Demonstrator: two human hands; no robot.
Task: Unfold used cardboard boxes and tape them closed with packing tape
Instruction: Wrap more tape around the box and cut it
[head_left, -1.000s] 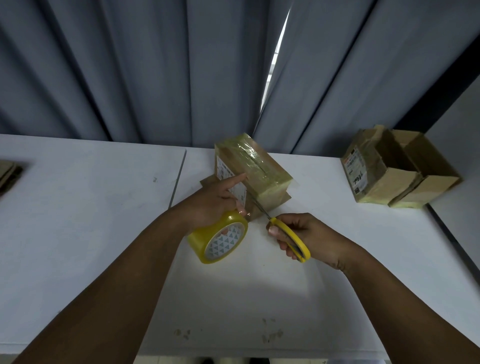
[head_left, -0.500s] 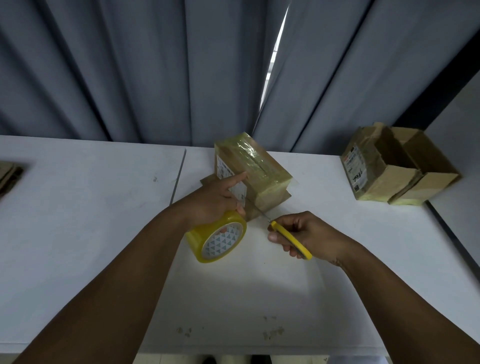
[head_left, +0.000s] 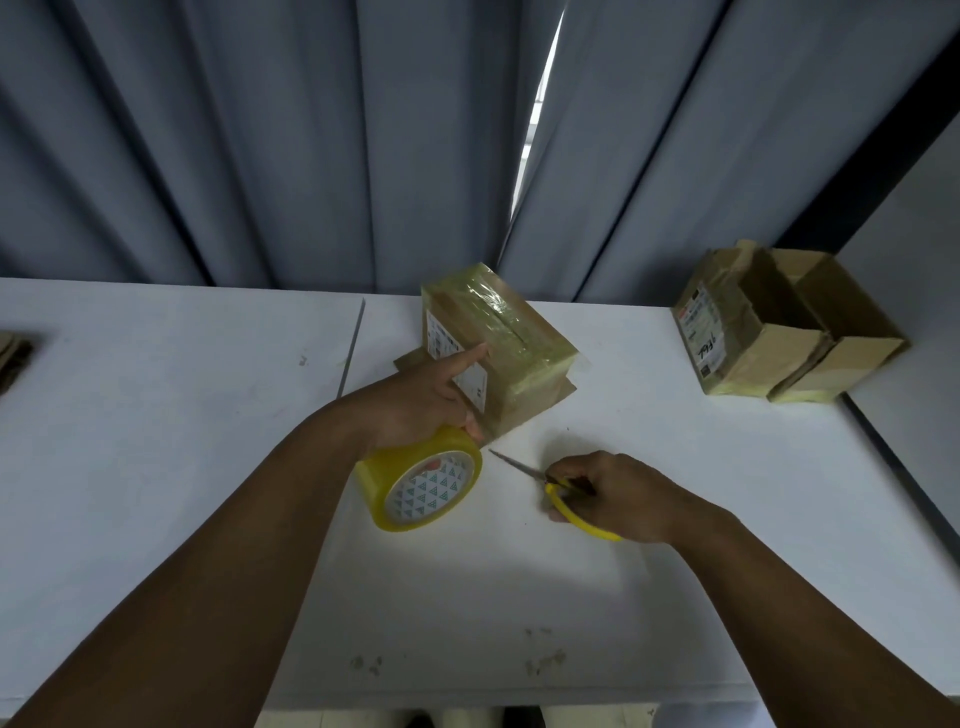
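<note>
A small cardboard box (head_left: 511, 332), wrapped in clear tape and bearing a white label, stands at the middle of the white table (head_left: 171, 415). My left hand (head_left: 415, 400) grips a yellow roll of packing tape (head_left: 423, 483) right in front of the box, with the forefinger stretched onto the box's label side. My right hand (head_left: 618, 496) holds yellow-handled scissors (head_left: 558, 493) low over the table. Their blades are closed and point left toward the roll, a little short of it.
Two more worn cardboard boxes (head_left: 779, 332) stand together at the table's far right, one with its top open. A bit of flat cardboard (head_left: 13, 353) shows at the left edge. Grey curtains hang behind the table. A seam (head_left: 352, 345) splits the tabletop.
My right hand has drawn the scissors back from the box's front corner, toward me and to the right. The left hand and the tape roll have hardly moved.
</note>
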